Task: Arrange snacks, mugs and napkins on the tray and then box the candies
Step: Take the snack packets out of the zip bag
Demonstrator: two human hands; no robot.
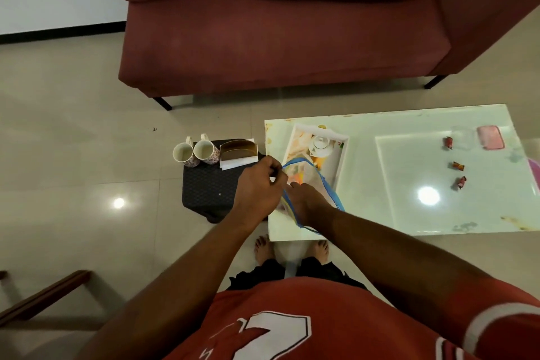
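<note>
1. Zip bag [314, 181]: clear soft plastic with a blue rim, lower centre of the frame, held over the near end of the tray. Orange shapes show through it; whether they lie in the bag or on the tray beneath cannot be told.
2. Left hand [257, 184]: fingers curled, pinching the bag's rim at its left side.
3. Right hand [309, 199]: reaches into the bag's mouth, fingers pointing forward. Whether they grip anything cannot be told.
4. Tray [298, 142]: white, rectangular, raised walls, printed floor. It sits at the left end of the table and holds one white round teapot [321, 145] with its lid on.
5. Table [409, 213]: low, rectangular, glossy pale glass top, right of centre.
6. Candies [458, 166]: three, in twisted red-orange wrappers, loose on the table at right, well apart from the tray.
7. Box [463, 137]: small, clear plastic, blurred, beside the farthest candy; contents cannot be told. A pink rounded lid [491, 137] lies just beside it.
8. Stool [210, 187]: dark, square, woven-patterned top, just left of the table.
9. Mugs [183, 152]: two, white with floral print, side by side on the stool's far edge.
10. Holder [238, 149]: brown, arched, on the stool beside the mugs, with white napkins [233, 165] under it.
11. Sofa [277, 38]: dull-red fabric on black legs, across the top of the frame.
</note>
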